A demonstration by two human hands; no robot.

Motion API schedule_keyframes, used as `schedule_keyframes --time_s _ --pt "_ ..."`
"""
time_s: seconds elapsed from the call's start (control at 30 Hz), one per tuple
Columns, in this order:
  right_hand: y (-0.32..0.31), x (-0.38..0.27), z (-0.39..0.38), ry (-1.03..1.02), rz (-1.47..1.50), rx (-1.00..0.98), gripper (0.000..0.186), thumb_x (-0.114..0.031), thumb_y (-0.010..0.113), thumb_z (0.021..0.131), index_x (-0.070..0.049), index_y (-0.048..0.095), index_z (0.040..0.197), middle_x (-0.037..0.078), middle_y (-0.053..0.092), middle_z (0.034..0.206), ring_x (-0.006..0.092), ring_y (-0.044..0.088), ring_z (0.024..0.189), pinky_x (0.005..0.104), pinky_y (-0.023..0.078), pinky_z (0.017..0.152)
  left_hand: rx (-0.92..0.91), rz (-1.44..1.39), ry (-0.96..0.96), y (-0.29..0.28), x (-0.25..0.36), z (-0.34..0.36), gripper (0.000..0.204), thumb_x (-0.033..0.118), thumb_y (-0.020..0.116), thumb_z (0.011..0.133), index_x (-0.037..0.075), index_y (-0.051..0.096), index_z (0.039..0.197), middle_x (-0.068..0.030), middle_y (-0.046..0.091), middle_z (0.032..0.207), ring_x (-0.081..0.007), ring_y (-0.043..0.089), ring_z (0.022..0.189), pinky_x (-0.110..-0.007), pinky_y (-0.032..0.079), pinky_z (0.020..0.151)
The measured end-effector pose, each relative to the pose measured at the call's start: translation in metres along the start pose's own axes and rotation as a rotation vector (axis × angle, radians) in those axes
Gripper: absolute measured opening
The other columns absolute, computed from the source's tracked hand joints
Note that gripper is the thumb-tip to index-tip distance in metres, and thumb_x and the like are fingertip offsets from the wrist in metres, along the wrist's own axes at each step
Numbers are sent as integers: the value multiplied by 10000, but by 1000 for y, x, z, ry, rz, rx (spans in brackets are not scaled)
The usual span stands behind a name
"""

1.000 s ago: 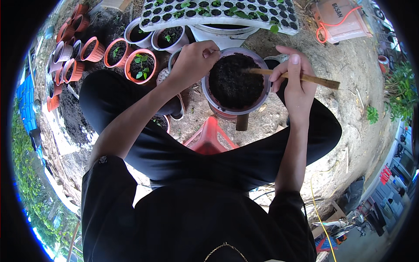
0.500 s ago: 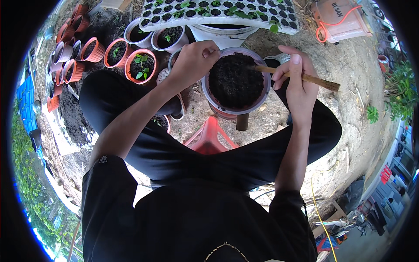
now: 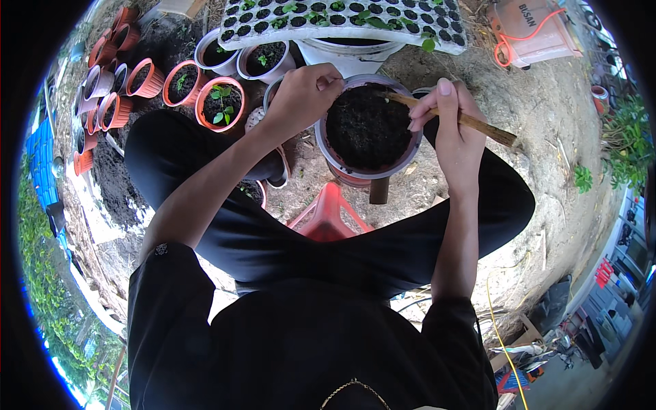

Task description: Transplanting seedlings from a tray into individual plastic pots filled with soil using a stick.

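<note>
A round pot (image 3: 372, 137) with a pale rim, filled with dark soil, stands in front of me between my legs. My right hand (image 3: 454, 126) is closed around a wooden stick (image 3: 488, 128); its tip hangs over the far right part of the soil. At the pot's left rim is my left hand (image 3: 311, 96), fingers curled and pressed together. Whatever those fingers hold, if anything, is hidden.
A white seedling tray (image 3: 348, 31) with small green plants rests across a white bucket (image 3: 348, 58). Orange pots, one with a leafy seedling (image 3: 220, 102), crowd the left. A red plastic stool (image 3: 329, 212) is between my legs. A clear container (image 3: 533, 34) stands far right.
My right hand has moved left toward the pot with the stick, whose tip has shifted up and left from its place at the soil. The left hand stays put.
</note>
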State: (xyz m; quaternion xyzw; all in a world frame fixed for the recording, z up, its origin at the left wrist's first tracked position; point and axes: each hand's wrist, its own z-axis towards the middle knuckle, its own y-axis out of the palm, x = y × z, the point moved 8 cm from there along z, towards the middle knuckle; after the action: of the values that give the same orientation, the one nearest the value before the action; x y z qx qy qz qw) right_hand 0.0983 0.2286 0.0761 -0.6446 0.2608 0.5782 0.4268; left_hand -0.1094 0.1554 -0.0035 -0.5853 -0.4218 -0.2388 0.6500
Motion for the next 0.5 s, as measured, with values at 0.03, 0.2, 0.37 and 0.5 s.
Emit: schedule_keyframes --time_s 0.03,0.2,0.37,0.5 --pt "2 1 1 -14 -4 4 383 -272 498 1095 16 609 869 70 662 716 108 638 591 242 498 586 2 0 4 0 0 0 219 197 679 912 7 721 1013 -191 733 849 -320 727 800 -379 564 763" --pt "25 2 -5 16 45 -171 359 -245 500 1095 18 597 872 74 674 730 112 667 623 245 505 603 0 -8 6 1 -1 0 224 202 680 911 7 721 1014 -189 732 847 -321 728 804 -381 564 763" --pt "21 4 -6 70 89 -176 333 -227 509 1090 18 598 884 80 679 745 126 684 632 244 511 609 -3 -20 -3 2 -2 0 226 207 681 910 10 721 1013 -193 729 840 -325 728 793 -385 565 758" --pt "35 -4 -7 -9 57 -249 357 -219 444 1112 7 570 867 105 673 747 148 668 628 258 526 636 16 10 14 1 0 0 225 209 682 910 15 724 1016 -194 730 840 -327 728 788 -387 565 754"
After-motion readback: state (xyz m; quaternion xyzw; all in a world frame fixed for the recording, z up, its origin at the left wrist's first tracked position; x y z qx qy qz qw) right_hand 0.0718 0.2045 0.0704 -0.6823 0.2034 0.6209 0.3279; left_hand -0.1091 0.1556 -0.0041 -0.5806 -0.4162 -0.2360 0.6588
